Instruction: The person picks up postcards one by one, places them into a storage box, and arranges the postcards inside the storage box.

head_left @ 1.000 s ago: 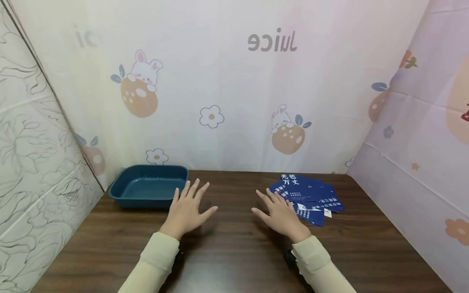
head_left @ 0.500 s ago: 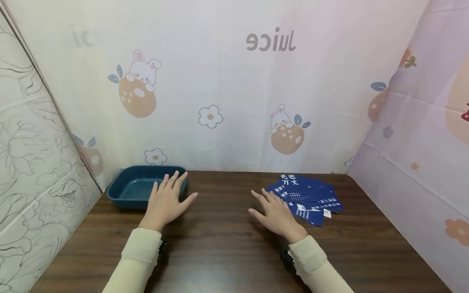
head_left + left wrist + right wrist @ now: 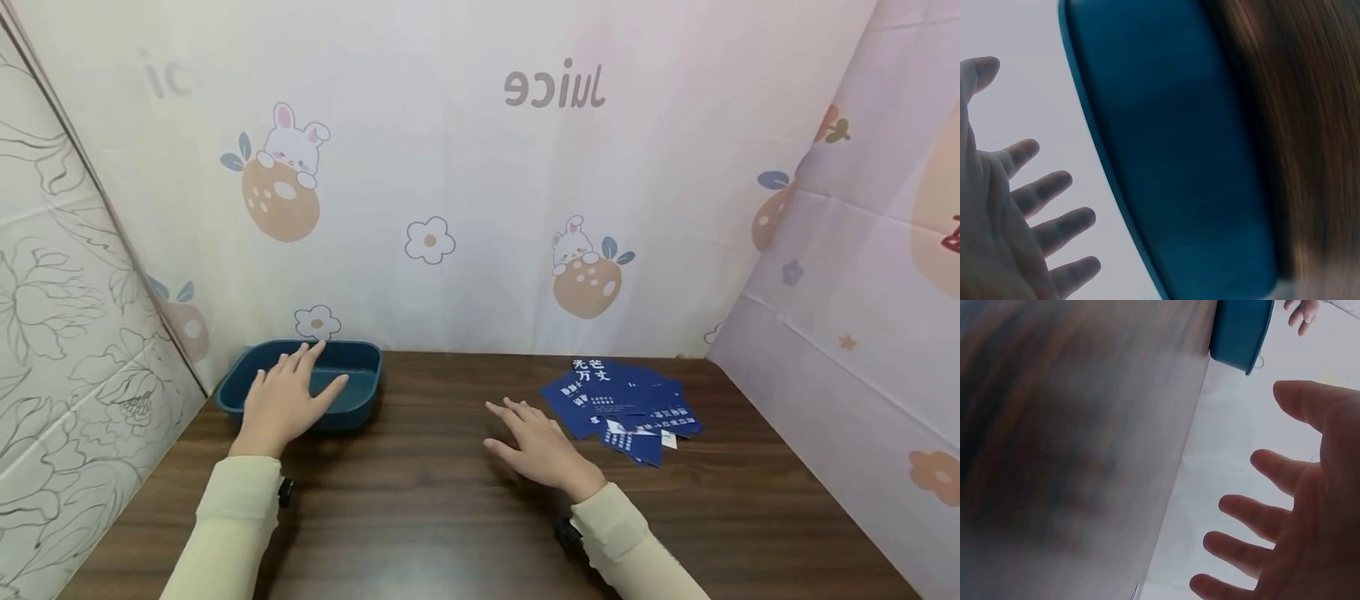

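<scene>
A pale curtain printed with rabbits, orange fruit, flowers and a mirrored "Juice" hangs behind a dark wood-grain table. Two cream sleeves enter from the lower edge, the left forearm slanting up and rightward, the right one slanting inward to the left. A deep-blue rectangular basin stands at the table's far left, near the curtain. At the far right lies a fanned, overlapping spread of navy cards with white Chinese characters. The left hand is raised before the basin, overlapping it in the head view; its fingers are straight and parted, thumb stretched out sideways, holding nothing, and the left wrist view shows a gap between fingertips and rim. The right hand hovers over the table just left of the cards, fingers extended toward the far left, well separated, thumb apart, grasping nothing. A small black device sits under the right wrist.
</scene>
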Available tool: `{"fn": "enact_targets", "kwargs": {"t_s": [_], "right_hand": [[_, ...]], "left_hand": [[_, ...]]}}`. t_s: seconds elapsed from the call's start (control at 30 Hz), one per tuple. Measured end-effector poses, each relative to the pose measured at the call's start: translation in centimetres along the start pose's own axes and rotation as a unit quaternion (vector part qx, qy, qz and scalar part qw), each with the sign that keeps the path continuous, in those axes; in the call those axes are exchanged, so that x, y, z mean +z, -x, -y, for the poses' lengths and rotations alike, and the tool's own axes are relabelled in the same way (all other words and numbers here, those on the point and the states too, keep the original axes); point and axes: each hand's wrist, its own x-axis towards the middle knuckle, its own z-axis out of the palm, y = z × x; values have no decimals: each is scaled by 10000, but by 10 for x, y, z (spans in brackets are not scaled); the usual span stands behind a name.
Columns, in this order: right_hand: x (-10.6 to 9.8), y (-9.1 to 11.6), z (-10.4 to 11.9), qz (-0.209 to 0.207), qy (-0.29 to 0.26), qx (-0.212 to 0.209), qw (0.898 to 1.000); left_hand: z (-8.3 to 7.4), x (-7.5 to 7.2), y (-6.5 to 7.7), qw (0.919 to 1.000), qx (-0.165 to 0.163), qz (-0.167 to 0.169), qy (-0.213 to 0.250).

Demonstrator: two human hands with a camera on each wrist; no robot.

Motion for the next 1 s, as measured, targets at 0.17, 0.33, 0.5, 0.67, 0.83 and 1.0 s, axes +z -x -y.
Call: {"fn": "enact_targets", "kwargs": {"t_s": [0.17,0.33,0.5,0.67,0.83,1.0], "right_hand": [[0,-4,6,37,-81,-6,10000],[1,-10,11,33,-152,-73,9999],[5,-14,13,162,-81,-178,9997],[6,-19,16,218,-188,-187,9994],[8,-24,21,276,-226,-229,9991],[10,-27,28,387,-301,-275,9984]], "left_hand": [[25,-6,-4,9998,-163,-47,66],[51,-10,-6,9991,-324,-277,64],[76,-12,-4,9974,-604,-387,66],[95,-14,0,9930,-1070,-265,414],[106,-14,2,9720,-1692,223,1613],[114,-10,5,9390,-2271,531,2526]]}}
